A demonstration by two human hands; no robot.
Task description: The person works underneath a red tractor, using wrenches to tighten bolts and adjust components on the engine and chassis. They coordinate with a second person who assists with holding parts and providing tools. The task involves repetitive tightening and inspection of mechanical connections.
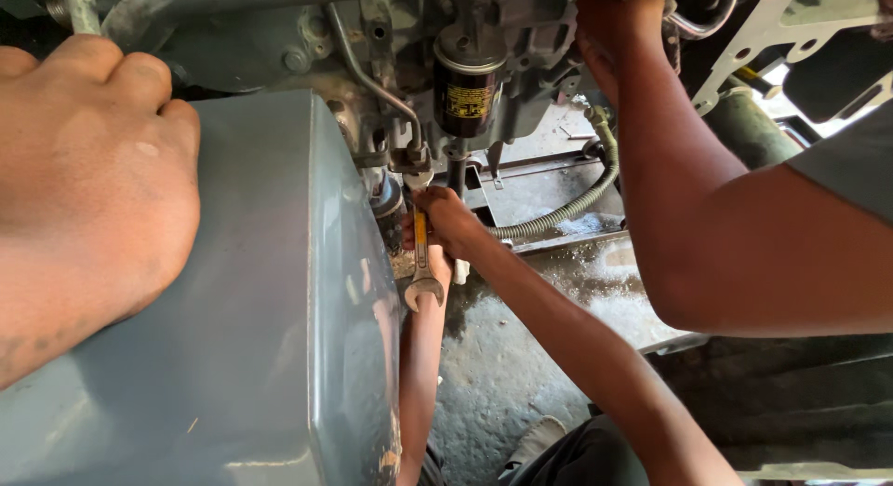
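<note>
Machinery fills the space between the hands. The left hand rests clenched, knuckles up, on a grey metal housing. The right hand reaches up into the engine parts; its fingers are hidden, so I cannot tell its grip. Below and between them, a co-worker's hands grasp an open-ended spanner under a black cylindrical filter. A ribbed hose curves just beside the right forearm.
</note>
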